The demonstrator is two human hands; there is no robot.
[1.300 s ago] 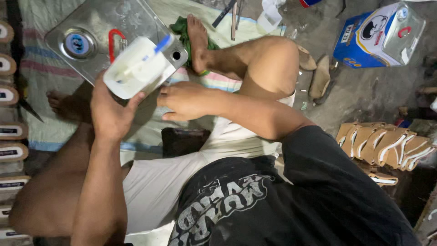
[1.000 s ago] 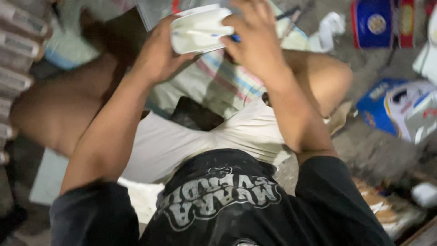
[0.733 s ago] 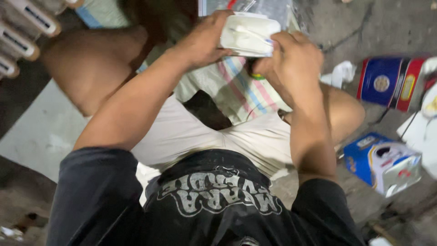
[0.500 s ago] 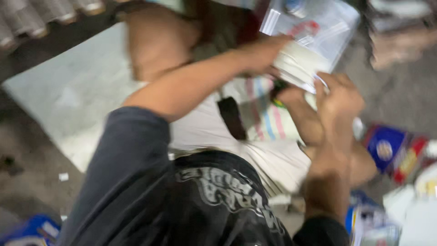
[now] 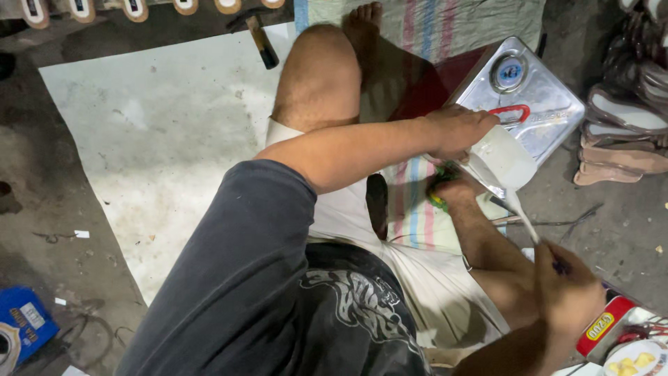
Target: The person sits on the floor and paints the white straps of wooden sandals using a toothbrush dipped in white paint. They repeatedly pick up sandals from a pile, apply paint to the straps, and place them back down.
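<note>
Over the metal can, left hand grips a white container.

Open floor is offered to the left by the pale sheet, while passage to the right is blocked by the metal tin, the stacked shoe soles and the bent knee.

Left hand grips white container just beside silver metal can. Right hand below can, holding thin stick. Hammer well left of can.
</note>
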